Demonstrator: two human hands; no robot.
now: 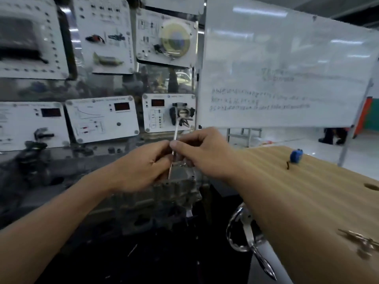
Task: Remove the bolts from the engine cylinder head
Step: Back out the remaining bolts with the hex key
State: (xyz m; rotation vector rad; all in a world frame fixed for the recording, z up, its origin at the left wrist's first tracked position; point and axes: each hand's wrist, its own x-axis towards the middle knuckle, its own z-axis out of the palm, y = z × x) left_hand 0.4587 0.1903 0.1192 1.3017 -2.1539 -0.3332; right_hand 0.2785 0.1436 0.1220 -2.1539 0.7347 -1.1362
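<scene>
A grey cast-metal cylinder head stands at the centre on a dark bench. Above its top edge both hands meet around a thin, long silver tool or bolt that stands almost upright. My left hand pinches its lower part between thumb and fingers. My right hand pinches it just beside, thumb tip against the shaft. The lower end of the silver piece reaches down toward the head, and the contact point is hidden by my fingers. The picture is blurred.
A wooden table lies to the right with a blue tape measure and metal pieces on it. A chrome handwheel sits below my right forearm. Instrument panels and a whiteboard stand behind.
</scene>
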